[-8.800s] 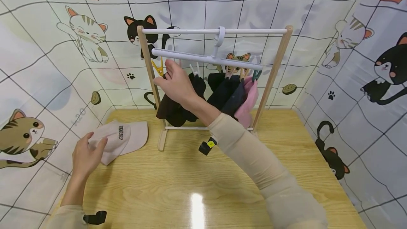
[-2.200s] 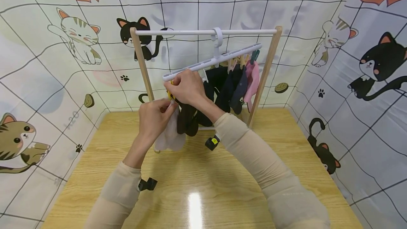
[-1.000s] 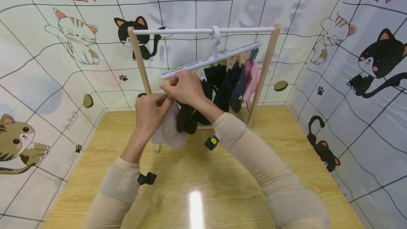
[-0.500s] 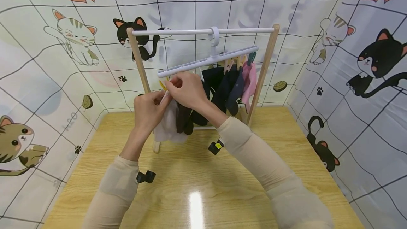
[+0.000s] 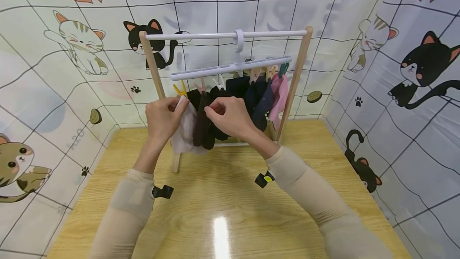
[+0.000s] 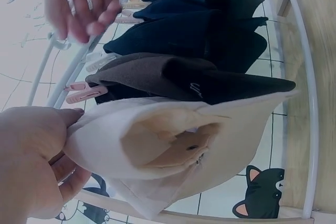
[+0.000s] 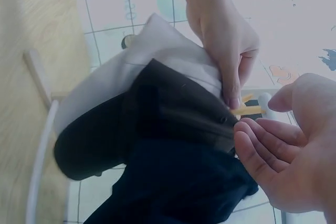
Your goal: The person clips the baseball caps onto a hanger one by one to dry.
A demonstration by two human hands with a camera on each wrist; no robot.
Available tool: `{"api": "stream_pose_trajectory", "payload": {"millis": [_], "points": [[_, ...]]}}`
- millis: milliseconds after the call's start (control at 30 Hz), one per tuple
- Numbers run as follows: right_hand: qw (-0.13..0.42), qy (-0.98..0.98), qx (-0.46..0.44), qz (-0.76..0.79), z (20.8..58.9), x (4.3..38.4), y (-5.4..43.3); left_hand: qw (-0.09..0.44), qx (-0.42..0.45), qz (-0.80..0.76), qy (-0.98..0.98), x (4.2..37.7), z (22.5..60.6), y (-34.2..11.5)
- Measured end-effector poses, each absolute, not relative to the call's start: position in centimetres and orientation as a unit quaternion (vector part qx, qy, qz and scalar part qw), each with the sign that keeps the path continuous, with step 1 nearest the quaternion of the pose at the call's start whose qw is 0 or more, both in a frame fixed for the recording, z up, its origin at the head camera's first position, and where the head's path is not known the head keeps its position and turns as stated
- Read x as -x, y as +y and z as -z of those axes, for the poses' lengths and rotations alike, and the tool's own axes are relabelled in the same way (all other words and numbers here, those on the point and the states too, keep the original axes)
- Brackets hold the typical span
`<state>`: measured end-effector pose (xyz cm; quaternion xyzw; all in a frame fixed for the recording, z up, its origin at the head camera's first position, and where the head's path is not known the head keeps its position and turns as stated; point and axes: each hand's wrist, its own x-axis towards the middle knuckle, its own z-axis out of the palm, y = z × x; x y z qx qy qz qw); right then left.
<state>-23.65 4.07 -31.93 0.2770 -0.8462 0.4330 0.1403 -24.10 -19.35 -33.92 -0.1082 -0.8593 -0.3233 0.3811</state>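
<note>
Below the left end of a white hanger [image 5: 205,72], my left hand [image 5: 163,117] pinches the edge of a pale baseball cap [image 5: 187,127]. The left wrist view shows the cap's hollow inside and my thumb on its edge. A yellow clothespin [image 5: 181,89] on the hanger meets the cap's top, right at my left fingertips. My right hand [image 5: 231,117] is off the clothespin, in front of the dark caps. Its fingers are loosely bent and the thumb stands apart in the right wrist view. Beside the pale cap hangs a dark brown cap [image 7: 178,108], its edge close to my right fingertips.
The hanger hooks onto the top bar [image 5: 194,36] of a wooden-legged rack. More dark caps and a pink cap [image 5: 278,95] hang to the right on clothespins, with a green clothespin [image 5: 283,69] at the end. The wooden table [image 5: 215,195] meets cat-patterned walls.
The pale cap, on the table in the oldest frame, now hangs at the hanger's left end. My right hand has left the yellow clothespin and moved right. The hanger's left end has risen.
</note>
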Motion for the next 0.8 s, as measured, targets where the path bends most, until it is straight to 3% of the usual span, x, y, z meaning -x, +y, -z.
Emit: {"api": "stream_pose_trajectory", "payload": {"millis": [800], "points": [[0.116, -0.853, -0.269, -0.431, 36.1, 22.1, 10.5, 0.398, 0.037, 0.34, -0.851, 26.4, 33.0, -21.3]]}}
